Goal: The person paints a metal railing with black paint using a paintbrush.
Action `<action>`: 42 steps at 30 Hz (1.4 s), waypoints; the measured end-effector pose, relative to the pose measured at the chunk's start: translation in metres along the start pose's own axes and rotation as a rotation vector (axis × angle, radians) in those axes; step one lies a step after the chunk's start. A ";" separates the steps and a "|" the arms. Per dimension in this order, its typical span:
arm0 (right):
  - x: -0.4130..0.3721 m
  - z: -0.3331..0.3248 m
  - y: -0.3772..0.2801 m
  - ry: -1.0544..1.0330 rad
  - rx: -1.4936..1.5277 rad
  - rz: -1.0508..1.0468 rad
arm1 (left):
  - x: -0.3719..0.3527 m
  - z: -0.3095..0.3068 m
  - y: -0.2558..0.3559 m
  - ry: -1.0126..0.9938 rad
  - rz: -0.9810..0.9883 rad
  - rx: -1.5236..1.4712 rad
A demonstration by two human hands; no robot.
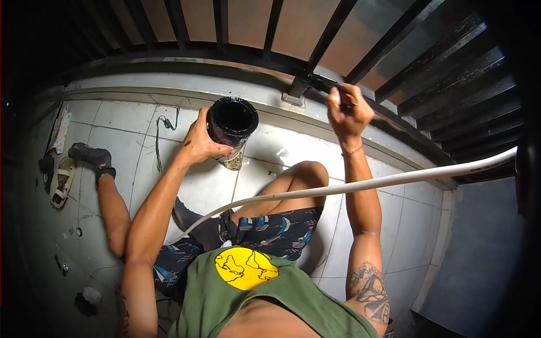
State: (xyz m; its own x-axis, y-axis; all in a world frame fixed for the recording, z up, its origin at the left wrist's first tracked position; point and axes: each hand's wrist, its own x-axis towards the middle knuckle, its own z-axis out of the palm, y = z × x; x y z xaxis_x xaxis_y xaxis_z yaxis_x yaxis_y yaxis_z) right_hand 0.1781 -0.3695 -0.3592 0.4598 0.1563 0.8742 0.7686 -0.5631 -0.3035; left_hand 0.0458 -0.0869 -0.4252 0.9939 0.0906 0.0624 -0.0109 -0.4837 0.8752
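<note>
My left hand (198, 144) is wrapped round an open paint can (224, 136), which holds black paint and has dark smears on its rim. The can is held up over the tiled floor, near the foot of a black metal railing (248, 55). My right hand (350, 115) is closed on a paintbrush (322, 84); a bit of orange shows between the fingers. Its dark bristle end is at the railing's lower bar, beside a short post (298, 85). Whether the bristles touch the bar is hard to make out.
A white hose (360, 185) runs across the view, in front of my right forearm. My legs are folded on the white tiles (121, 121). At the left lie a sandal (62, 183) and a dark strip (159, 141). A low ledge (169, 84) runs beneath the railing.
</note>
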 end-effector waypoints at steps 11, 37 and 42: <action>-0.052 0.002 0.021 -0.341 0.017 -0.310 | -0.003 0.001 -0.009 -0.016 -0.017 -0.007; -0.092 0.016 0.038 -0.566 -0.155 -0.505 | -0.009 0.002 -0.015 -0.032 -0.018 0.018; -0.087 0.010 0.032 -0.569 -0.054 -0.385 | -0.010 0.003 -0.023 -0.007 -0.001 0.016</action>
State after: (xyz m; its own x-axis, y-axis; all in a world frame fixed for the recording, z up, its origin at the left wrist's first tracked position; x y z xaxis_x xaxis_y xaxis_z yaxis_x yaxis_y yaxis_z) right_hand 0.1674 -0.3928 -0.4485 0.3321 0.7465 0.5766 0.9074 -0.4198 0.0210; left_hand 0.0370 -0.0794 -0.4473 0.9946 0.0855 0.0583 -0.0081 -0.4974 0.8675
